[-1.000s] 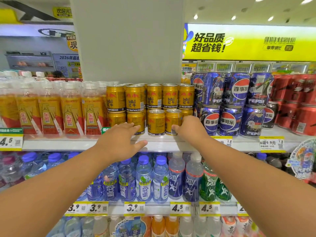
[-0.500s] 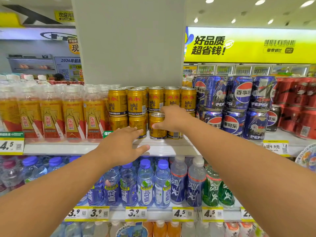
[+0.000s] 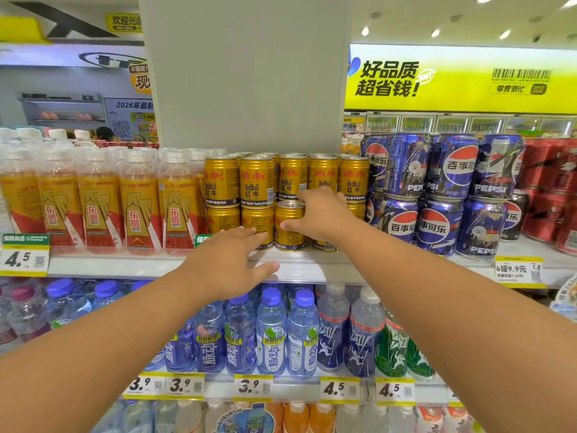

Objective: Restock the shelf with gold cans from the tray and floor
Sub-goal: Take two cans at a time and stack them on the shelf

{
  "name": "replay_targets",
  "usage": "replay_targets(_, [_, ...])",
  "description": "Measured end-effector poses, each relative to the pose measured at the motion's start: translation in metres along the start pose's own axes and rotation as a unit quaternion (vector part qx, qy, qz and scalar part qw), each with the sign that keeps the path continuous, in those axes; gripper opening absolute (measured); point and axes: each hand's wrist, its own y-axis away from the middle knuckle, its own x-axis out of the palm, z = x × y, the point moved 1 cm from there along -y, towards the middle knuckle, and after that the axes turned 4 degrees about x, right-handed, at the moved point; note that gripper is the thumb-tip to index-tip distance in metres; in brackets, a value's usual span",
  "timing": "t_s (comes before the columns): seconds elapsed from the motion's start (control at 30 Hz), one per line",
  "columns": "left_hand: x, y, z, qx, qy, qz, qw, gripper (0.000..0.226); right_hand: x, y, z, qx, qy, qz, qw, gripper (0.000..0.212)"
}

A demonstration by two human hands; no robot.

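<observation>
Left hand: grip spread and empty, hovering over the shelf edge, fingertips just short of the lower gold cans
Right hand: a second ago low at the shelf lip, now risen onto the front-row Red Bull cans; fingers cover one can, thumb against the exposed front can; a closed pinch cannot be told
Gold cans: two tiers, upper tier full behind
Meaning: probably nudging front cans into line; tray and floor out of view
</observation>
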Motion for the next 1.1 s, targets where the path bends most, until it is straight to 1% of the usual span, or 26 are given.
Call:
replay_targets(0.07, [-0.001,0.001,0.000,-0.001,0.000,0.002,1.000,0.077,-0.003,0.008,-0.013,0.007,-0.056,-0.036,0.998,0.077])
replay_targets(0.13, [-0.002,0.002,-0.001,-0.003,0.002,0.004,1.000,0.077,-0.005,0.021,-0.031,0.052,-0.130,-0.102,0.985,0.074])
replay_targets(0.17, [-0.002,0.002,-0.001,-0.003,0.002,0.004,1.000,0.077,-0.003,0.028,-0.040,0.084,-0.167,-0.119,0.975,0.073])
replay_targets(0.2, [-0.002,0.002,-0.002,-0.003,0.000,0.003,1.000,0.078,-0.001,0.035,-0.048,0.111,-0.197,-0.113,0.967,0.073])
replay_targets(0.27, [-0.002,0.001,-0.003,0.001,-0.009,0.002,1.000,0.079,0.009,0.044,-0.059,0.131,-0.232,-0.048,0.963,0.073])
replay_targets(0.33, [-0.002,0.001,-0.002,0.010,-0.033,0.004,0.999,0.080,0.018,0.048,-0.063,0.133,-0.227,0.017,0.965,0.062])
replay_targets(0.4, [0.000,0.000,-0.001,0.018,-0.054,0.005,0.998,0.082,0.026,0.047,-0.063,0.141,-0.214,0.027,0.966,0.040])
replay_targets(0.43, [0.001,-0.001,0.000,0.017,-0.057,0.006,0.998,0.082,0.028,0.046,-0.062,0.146,-0.213,0.022,0.966,0.032])
replay_targets(0.47, [0.002,-0.001,0.001,0.016,-0.058,0.005,0.998,0.082,0.030,0.045,-0.060,0.151,-0.212,0.015,0.965,0.029])
replay_targets(0.57, [0.005,-0.003,0.002,0.015,-0.057,0.002,0.998,0.082,0.035,0.043,-0.056,0.156,-0.205,0.005,0.966,0.037])
replay_targets(0.8, [0.009,-0.001,0.000,0.010,-0.046,-0.009,0.999,0.081,0.035,0.040,-0.057,0.137,-0.206,0.030,0.968,0.050])
replay_targets(0.87, [0.010,-0.001,0.000,0.009,-0.050,-0.009,0.999,0.083,0.036,0.043,-0.058,0.129,-0.198,0.031,0.971,0.051])
replay_targets(0.97, [0.011,0.001,-0.003,0.006,-0.059,-0.001,0.998,0.084,0.036,0.053,-0.059,0.107,-0.148,0.015,0.983,0.050])
replay_targets(1.03, [0.010,0.004,-0.008,0.003,-0.077,0.010,0.997,0.089,0.034,0.066,-0.061,0.075,-0.101,0.008,0.992,0.050])
replay_targets(1.07, [0.010,0.005,-0.011,0.003,-0.092,0.016,0.996,0.091,0.033,0.073,-0.063,0.051,-0.073,0.008,0.996,0.054])
replay_targets(1.1, [0.011,0.006,-0.014,0.000,-0.106,0.020,0.994,0.092,0.030,0.080,-0.065,0.023,-0.039,0.013,0.999,0.063])
